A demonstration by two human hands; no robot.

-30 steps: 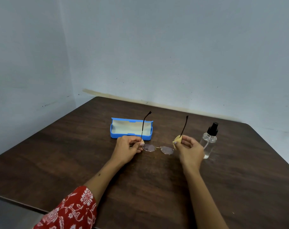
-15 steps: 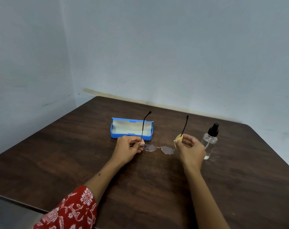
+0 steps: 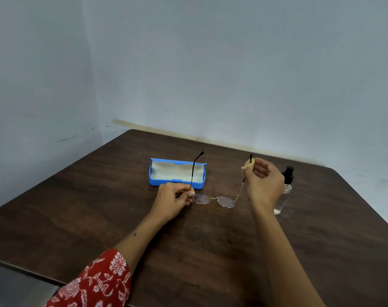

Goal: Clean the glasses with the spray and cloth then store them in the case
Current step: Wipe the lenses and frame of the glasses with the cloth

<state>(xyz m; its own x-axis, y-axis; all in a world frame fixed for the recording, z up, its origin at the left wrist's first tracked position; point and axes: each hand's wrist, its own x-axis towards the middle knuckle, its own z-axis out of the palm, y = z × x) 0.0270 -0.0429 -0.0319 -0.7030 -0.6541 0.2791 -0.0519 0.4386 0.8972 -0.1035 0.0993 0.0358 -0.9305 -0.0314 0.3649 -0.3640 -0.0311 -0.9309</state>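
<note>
gold-rimmed glasses (image 3: pixel 213 199) lying crosswise, temples pointing up, left hand (image 3: pixel 173 199) pinching hinge, right hand (image 3: pixel 264 182) pinching cloth (image 3: pixel 248 164)

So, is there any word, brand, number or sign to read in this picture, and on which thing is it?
None can be read.
Blue case: no print visible.
Spray bottle: clear, no label visible.
Glasses: any mark on the frame is too small to tell.

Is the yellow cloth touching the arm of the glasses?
Touching. In the head view the right hand pinches the cloth around the dark tip of the glasses arm.
</note>
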